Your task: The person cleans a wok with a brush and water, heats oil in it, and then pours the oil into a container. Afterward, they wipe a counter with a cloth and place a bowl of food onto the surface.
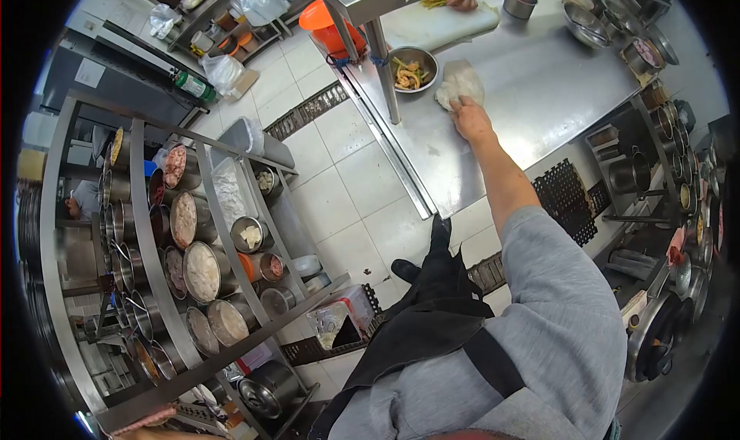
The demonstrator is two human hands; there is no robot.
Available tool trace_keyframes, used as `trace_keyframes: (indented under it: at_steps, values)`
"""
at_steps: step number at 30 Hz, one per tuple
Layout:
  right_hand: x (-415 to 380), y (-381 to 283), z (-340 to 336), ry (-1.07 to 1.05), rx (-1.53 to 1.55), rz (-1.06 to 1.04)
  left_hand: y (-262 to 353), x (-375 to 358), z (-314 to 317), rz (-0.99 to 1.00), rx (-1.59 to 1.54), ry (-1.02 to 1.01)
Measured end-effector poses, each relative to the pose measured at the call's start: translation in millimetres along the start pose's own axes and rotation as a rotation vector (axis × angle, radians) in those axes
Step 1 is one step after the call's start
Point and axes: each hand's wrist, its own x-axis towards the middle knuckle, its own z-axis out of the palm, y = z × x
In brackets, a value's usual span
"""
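Observation:
On the steel counter [539, 93], my right hand [469, 121] grips the near edge of a crumpled off-white cloth [460, 84], its fingertips pressed into the folds. Just left of the cloth stands a steel bowl [414, 69] with yellow-orange and green food pieces in it. A white cutting board [443, 27] lies farther back on the same counter. No clear view of my left hand appears; a blurred shape at the bottom left edge cannot be made out.
Another person's hand [462, 0] is by the cutting board. A steel post [383, 74] rises at the counter's left edge. Steel bowls [586, 25] stand at the back right. On the left, a rack [142, 201] holds many food containers. Black perforated matting [566, 198] lies below the counter.

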Motion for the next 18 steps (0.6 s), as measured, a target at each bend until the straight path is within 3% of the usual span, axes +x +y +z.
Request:
trace_keyframes:
  at_steps: [5, 7, 10, 14, 18]
  values:
    - [-57, -24, 4, -0.013, 0.114, -0.130, 25, 24, 10, 0.039, -0.029, -0.005]
    - [-100, -47, 7, 0.037, 0.108, -0.273, 34, 25, 16, 0.025, -0.042, 0.012]
    - [-121, -71, -9, 0.010, 0.142, -0.275, 55, 29, 29, 0.010, -0.069, 0.035]
    - [-73, -33, -12, 0.045, 0.153, -0.060, 85, 46, 45, 0.011, -0.104, 0.069]
    - [13, 77, 31, 0.080, 0.047, 0.105, 100, 50, 43, 0.011, -0.086, 0.076]
